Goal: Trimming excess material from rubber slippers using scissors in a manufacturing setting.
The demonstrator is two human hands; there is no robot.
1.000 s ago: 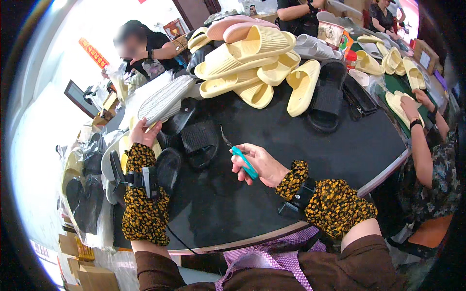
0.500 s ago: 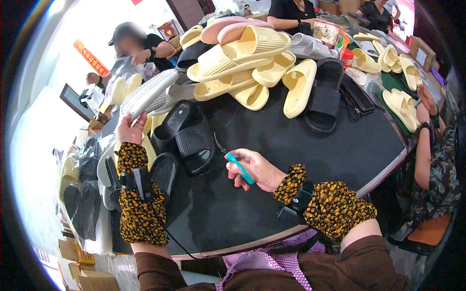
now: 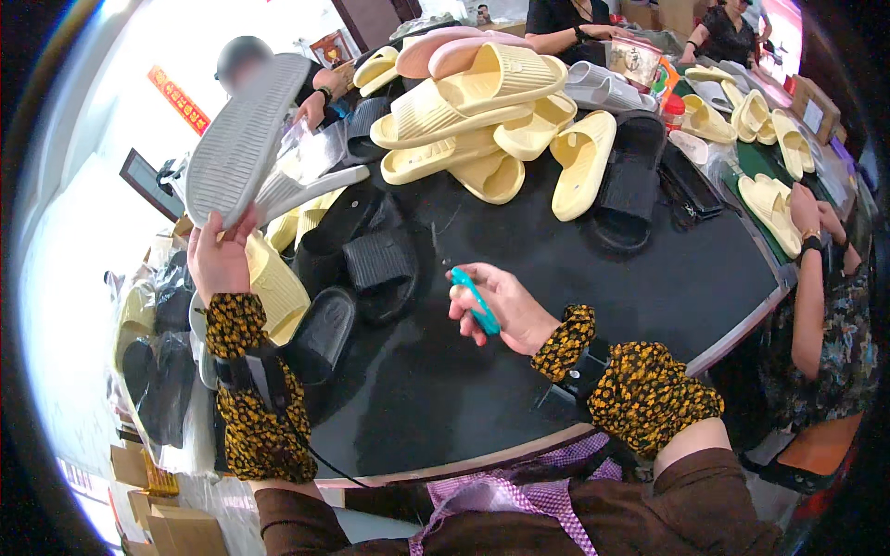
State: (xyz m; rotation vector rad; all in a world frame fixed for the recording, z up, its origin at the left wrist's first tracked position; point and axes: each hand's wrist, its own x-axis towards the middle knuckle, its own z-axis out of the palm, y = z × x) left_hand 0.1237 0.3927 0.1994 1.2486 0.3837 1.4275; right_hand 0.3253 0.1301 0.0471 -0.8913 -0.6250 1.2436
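Observation:
My left hand (image 3: pixel 222 259) grips a grey slipper (image 3: pixel 243 139) by one end and holds it up at the left, its ribbed sole facing me. Behind it, a second grey slipper (image 3: pixel 311 190) rests on the pile. Over the table's middle, my right hand (image 3: pixel 510 310) is closed round a teal-handled tool (image 3: pixel 476 301); its thin tip is hard to make out against the dark top. Between my hands lie black slippers (image 3: pixel 380 261), with another black slipper (image 3: pixel 324 334) nearer me. A yellow slipper (image 3: pixel 278 295) sits beside my left wrist.
A heap of yellow slippers (image 3: pixel 473 102) with pink slippers (image 3: pixel 445 51) on top covers the table's far side. A black slipper (image 3: pixel 627 185) and a black pouch (image 3: pixel 688 185) lie right of it. Bagged slippers (image 3: pixel 167 361) hang at the left. Other people work around the table (image 3: pixel 556 389).
My left hand has lifted the grey slipper and tipped it upright, so its sole now shows. The right hand, with the teal-handled tool, has shifted slightly right.

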